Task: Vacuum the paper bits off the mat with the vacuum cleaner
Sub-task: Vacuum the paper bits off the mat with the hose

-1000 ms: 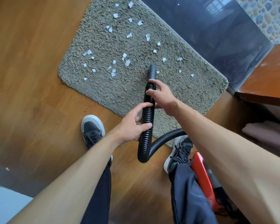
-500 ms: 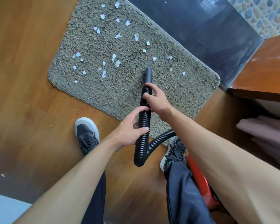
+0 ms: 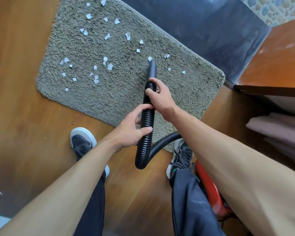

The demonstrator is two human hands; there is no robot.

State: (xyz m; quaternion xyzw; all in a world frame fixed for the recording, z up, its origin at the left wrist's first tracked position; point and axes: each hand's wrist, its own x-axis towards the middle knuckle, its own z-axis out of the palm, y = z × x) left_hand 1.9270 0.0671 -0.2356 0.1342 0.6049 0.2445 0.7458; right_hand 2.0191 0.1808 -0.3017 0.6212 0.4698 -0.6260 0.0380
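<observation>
A grey shaggy mat [image 3: 119, 92] lies on the wooden floor with several white paper bits [image 3: 109, 66] scattered over its left and far parts. A black ribbed vacuum hose [image 3: 147, 120] runs up from a loop near my feet to a smooth black nozzle [image 3: 152, 68], whose tip sits on the mat right beside one paper bit [image 3: 149, 58]. My right hand [image 3: 160, 97] grips the hose just behind the nozzle. My left hand [image 3: 131, 128] grips the hose lower down. The red vacuum body [image 3: 209, 189] shows partly behind my right leg.
My two dark shoes [image 3: 83, 142] stand at the mat's near edge, the right one on its corner. A dark glossy step [image 3: 203, 26] borders the mat's far side. A wooden ledge [image 3: 276, 65] and folded pink cloth [image 3: 279, 132] are at right.
The nozzle has slid forward along the mat toward the paper bits near its far edge, and both hands moved with the hose. The paper bit just ahead of the nozzle a second ago is gone.
</observation>
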